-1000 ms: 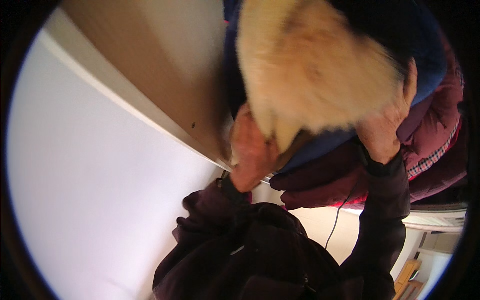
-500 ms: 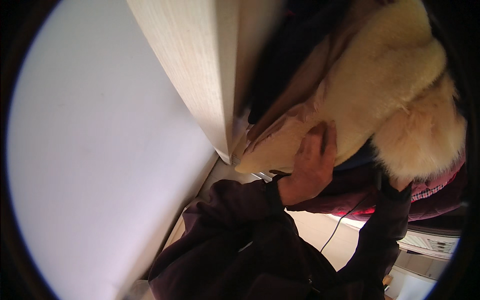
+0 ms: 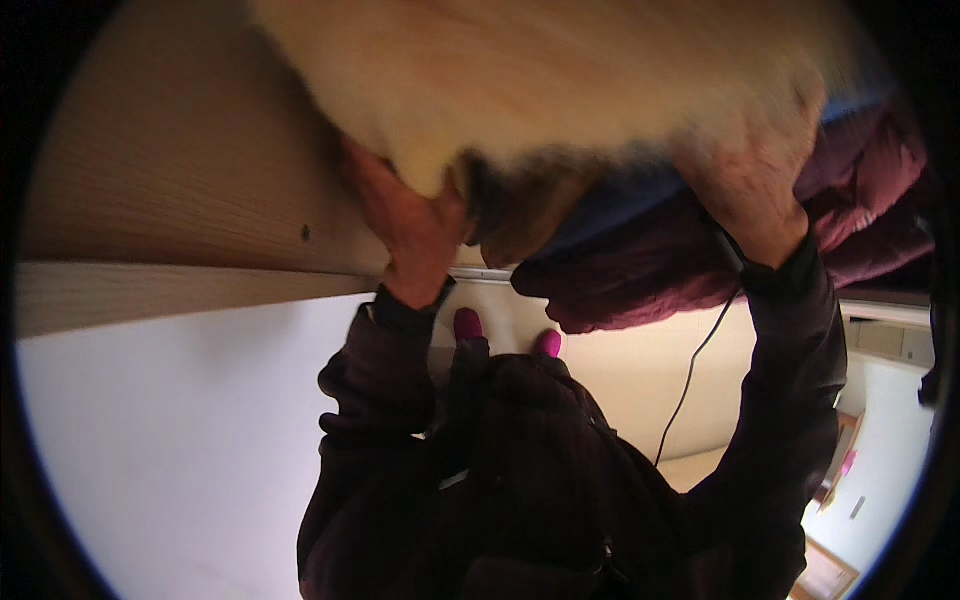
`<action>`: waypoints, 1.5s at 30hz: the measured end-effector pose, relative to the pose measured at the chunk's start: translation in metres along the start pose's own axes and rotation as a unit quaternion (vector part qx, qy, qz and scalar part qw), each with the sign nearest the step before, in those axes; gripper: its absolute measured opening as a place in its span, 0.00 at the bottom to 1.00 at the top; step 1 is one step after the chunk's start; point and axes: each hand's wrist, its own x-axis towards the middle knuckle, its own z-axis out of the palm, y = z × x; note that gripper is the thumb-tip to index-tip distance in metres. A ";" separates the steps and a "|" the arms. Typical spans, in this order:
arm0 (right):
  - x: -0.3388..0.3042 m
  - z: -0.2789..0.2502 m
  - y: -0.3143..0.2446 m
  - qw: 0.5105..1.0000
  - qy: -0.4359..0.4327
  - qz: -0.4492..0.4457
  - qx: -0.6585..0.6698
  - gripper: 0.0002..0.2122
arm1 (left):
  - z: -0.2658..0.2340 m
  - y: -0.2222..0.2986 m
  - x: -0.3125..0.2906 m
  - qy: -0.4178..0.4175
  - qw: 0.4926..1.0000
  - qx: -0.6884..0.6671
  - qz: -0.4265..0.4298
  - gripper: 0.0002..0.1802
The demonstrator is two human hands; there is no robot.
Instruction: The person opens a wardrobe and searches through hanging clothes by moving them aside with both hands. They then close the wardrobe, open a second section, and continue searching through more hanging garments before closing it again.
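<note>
A fluffy cream fur garment (image 3: 560, 70) spans the top of the view, slightly blurred. At its lower left edge, my left hand (image 3: 410, 225) pinches a corner of it between thumb and fingers. My right hand (image 3: 755, 175) grips its right side, the fingertips sunk in the fur and partly hidden. Below the fur, between my hands, hang a blue garment (image 3: 620, 205) and a dark red puffy jacket (image 3: 640, 265).
A wooden panel (image 3: 190, 170) of the wardrobe stands left of my left hand, its pale edge (image 3: 180, 290) toward me. A white surface (image 3: 190, 450) lies at lower left. A thin black cable (image 3: 690, 380) hangs by my right arm. Pink shoes (image 3: 467, 324) show on the light floor (image 3: 640, 360).
My view has shifted, bringing the wardrobe's inner panel into sight. My left hand has gone from lying on the fur to gripping its left edge, and my hands are farther apart.
</note>
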 end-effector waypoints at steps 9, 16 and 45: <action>-0.019 -0.008 0.034 0.996 0.011 -0.089 0.022 0.15 | -0.012 -0.002 0.035 0.058 0.997 0.006 0.057 0.47; -0.015 0.046 0.024 0.969 0.184 -0.089 0.142 0.14 | -0.011 0.018 0.028 0.050 0.995 0.065 0.051 0.40; -0.395 -0.131 -0.426 0.386 -0.422 0.742 0.349 0.11 | 0.137 0.022 0.075 -0.457 0.817 0.119 0.330 0.25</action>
